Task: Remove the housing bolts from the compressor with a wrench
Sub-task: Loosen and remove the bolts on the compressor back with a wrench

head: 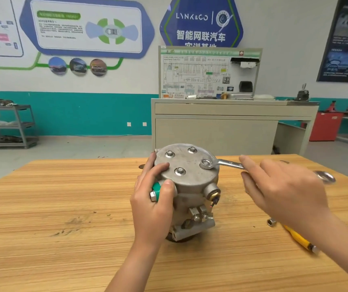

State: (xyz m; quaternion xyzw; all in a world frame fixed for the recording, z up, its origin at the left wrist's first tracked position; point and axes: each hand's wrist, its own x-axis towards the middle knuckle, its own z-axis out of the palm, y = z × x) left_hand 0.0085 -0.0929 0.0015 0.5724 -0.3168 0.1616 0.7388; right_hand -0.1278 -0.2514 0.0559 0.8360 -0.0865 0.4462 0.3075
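Note:
The grey metal compressor (190, 186) stands upright on the wooden table (63, 197). Several hex housing bolts sit in its round top plate, among them a near bolt (180, 171) and a right bolt (205, 163). My left hand (154, 205) grips the compressor's left side, fingers on the top plate and thumb by a green-capped port (156, 187). A silver wrench (227, 163) has its ring end over the right bolt. My right hand (280, 190) holds the wrench's shaft between thumb and fingers; the far end (325, 177) sticks out past the hand.
A yellow-handled driver (297, 239) with a socket tip lies on the table under my right forearm. Beyond the table's far edge stands a beige training bench (232, 127) with a wiring board. A grey shelf cart (8, 125) is at the far left wall.

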